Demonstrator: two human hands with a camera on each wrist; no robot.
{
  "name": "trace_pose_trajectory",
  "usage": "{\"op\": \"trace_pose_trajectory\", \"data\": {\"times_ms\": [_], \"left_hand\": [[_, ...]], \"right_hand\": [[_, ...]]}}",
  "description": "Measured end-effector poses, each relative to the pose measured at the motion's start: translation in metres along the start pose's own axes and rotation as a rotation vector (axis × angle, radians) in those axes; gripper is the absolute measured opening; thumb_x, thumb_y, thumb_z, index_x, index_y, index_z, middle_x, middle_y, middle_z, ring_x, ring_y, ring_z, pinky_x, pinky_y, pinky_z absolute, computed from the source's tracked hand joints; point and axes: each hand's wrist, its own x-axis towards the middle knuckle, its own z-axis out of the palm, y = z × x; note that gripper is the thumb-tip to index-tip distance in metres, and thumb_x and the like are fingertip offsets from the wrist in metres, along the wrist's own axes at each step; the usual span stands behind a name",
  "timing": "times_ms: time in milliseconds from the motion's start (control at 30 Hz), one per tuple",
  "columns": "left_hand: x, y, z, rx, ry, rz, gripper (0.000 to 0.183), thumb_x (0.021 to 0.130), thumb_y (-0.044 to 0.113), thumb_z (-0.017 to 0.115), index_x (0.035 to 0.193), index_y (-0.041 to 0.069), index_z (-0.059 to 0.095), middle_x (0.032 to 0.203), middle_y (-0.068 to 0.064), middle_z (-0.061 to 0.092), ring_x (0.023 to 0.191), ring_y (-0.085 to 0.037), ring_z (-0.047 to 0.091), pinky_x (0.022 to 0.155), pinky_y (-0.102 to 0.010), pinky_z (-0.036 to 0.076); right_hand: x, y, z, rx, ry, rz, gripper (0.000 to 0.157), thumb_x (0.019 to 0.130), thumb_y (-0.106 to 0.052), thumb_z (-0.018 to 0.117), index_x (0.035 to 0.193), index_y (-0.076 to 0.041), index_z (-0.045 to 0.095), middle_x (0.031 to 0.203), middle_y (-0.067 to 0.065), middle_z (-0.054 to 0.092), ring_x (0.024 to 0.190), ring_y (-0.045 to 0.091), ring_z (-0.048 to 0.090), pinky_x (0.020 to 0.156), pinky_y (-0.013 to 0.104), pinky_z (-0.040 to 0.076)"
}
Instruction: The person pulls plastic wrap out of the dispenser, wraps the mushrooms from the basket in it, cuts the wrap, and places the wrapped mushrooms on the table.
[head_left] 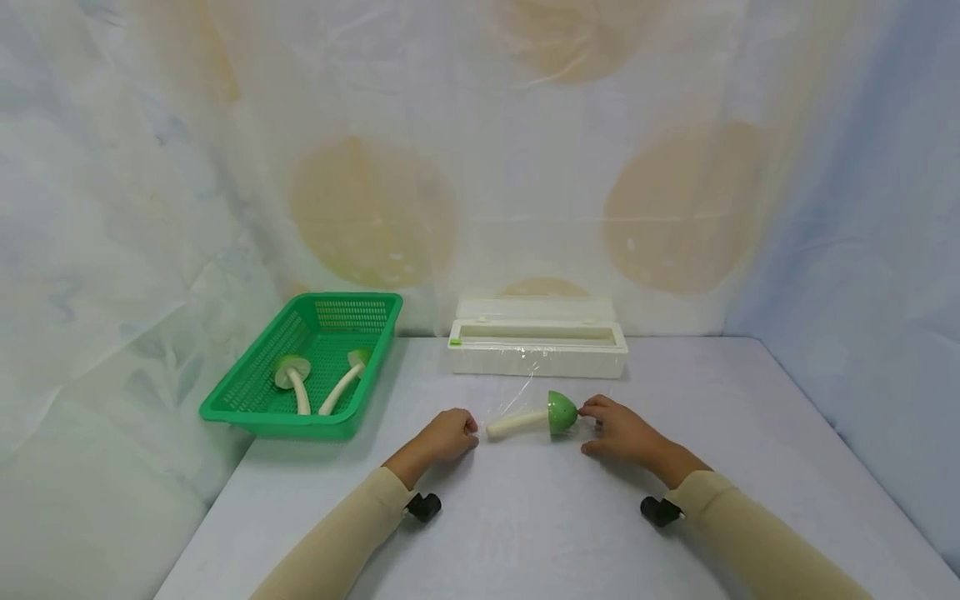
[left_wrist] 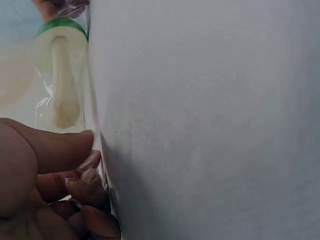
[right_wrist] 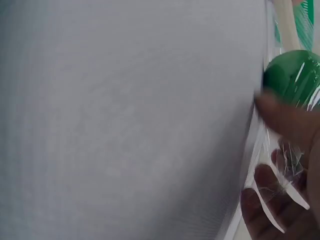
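Note:
A mushroom (head_left: pixel 519 423) with a green cap and pale stem lies on its side under clear plastic film, stem towards the left. My left hand (head_left: pixel 447 435) is just beyond the stem's end. Its fingers curl round bunched plastic film (left_wrist: pixel 91 176) below the thumb. At the cap's right side is my right hand (head_left: pixel 621 428), its forefinger right at the cap and its thumb held apart. In the right wrist view, film (right_wrist: pixel 292 162) lies against its loosely bent fingers, near the green cap (right_wrist: pixel 292 75). The thumb is blurred there.
Behind the mushroom stands a white film dispenser box (head_left: pixel 536 362) with its lid up; film stretches from it towards the mushroom. A green basket (head_left: pixel 300 427) at the left holds two more mushrooms (head_left: pixel 292 375). White cloth covers the table (head_left: pixel 510 542); hanging sheets enclose it.

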Motion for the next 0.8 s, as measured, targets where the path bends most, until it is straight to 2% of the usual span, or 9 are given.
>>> {"op": "trace_pose_trajectory", "data": {"times_ms": [100,167,267,400,533,633,733,800], "left_hand": [[0.003,0.000,-0.001,0.006,0.025,0.020,0.012,0.094,0.018,0.065,0.091,0.007,0.068,0.082,0.001,0.059,0.076,-0.015,0.053,0.072,-0.035,0.047],[0.006,-0.001,-0.003,-0.002,0.030,0.029,0.016,0.095,0.019,0.063,0.092,0.006,0.071,0.083,0.001,0.061,0.075,-0.015,0.053,0.071,-0.034,0.047],[0.011,-0.003,-0.006,-0.030,0.040,0.053,0.018,0.096,0.019,0.062,0.091,0.006,0.073,0.083,0.000,0.061,0.075,-0.016,0.053,0.070,-0.034,0.046],[0.020,-0.006,-0.008,-0.105,0.020,0.046,0.020,0.096,0.020,0.061,0.086,0.006,0.072,0.086,-0.002,0.057,0.078,-0.017,0.050,0.071,-0.033,0.043],[0.030,-0.006,-0.010,-0.184,-0.002,0.023,0.021,0.096,0.020,0.059,0.086,0.005,0.070,0.086,-0.003,0.057,0.080,-0.018,0.050,0.072,-0.033,0.042],[0.039,-0.003,-0.012,-0.190,0.009,0.035,0.024,0.095,0.018,0.054,0.088,0.003,0.070,0.084,-0.004,0.062,0.078,-0.018,0.051,0.073,-0.033,0.044],[0.050,-0.002,-0.014,-0.148,0.043,0.042,0.026,0.094,0.018,0.049,0.087,0.003,0.070,0.087,-0.004,0.064,0.078,-0.017,0.051,0.075,-0.034,0.045],[0.056,-0.001,-0.015,-0.114,0.075,-0.007,0.027,0.092,0.020,0.049,0.082,0.006,0.069,0.085,-0.004,0.062,0.077,-0.018,0.050,0.076,-0.037,0.044]], "right_hand": [[0.001,0.001,-0.002,-0.017,0.060,-0.047,0.024,0.090,-0.017,0.070,0.111,-0.005,0.069,0.112,0.002,0.063,0.099,0.022,0.061,0.087,0.044,0.049],[0.001,0.003,-0.004,0.010,0.094,-0.069,0.015,0.097,-0.015,0.061,0.104,-0.006,0.071,0.105,0.000,0.065,0.099,0.024,0.061,0.088,0.046,0.048],[0.002,0.007,-0.006,0.097,0.100,-0.051,0.020,0.101,-0.020,0.055,0.098,-0.008,0.071,0.096,-0.002,0.064,0.093,0.021,0.060,0.084,0.044,0.048],[0.010,0.012,-0.008,0.183,0.073,0.008,0.026,0.103,-0.023,0.051,0.094,-0.008,0.070,0.084,-0.002,0.061,0.080,0.017,0.053,0.072,0.037,0.046],[0.020,0.015,-0.010,0.203,0.085,0.015,0.029,0.104,-0.019,0.047,0.094,-0.004,0.070,0.078,0.001,0.060,0.073,0.017,0.051,0.067,0.035,0.044],[0.027,0.017,-0.010,0.192,0.117,0.018,0.031,0.103,-0.018,0.047,0.092,-0.002,0.070,0.075,0.002,0.060,0.071,0.017,0.051,0.066,0.034,0.044],[0.036,0.019,-0.010,0.206,0.122,0.058,0.032,0.103,-0.020,0.048,0.086,-0.002,0.069,0.073,0.002,0.059,0.070,0.017,0.051,0.065,0.034,0.043],[0.042,0.021,-0.010,0.239,0.103,0.080,0.034,0.103,-0.020,0.049,0.083,-0.002,0.068,0.070,0.002,0.058,0.067,0.017,0.050,0.063,0.033,0.042]]}}
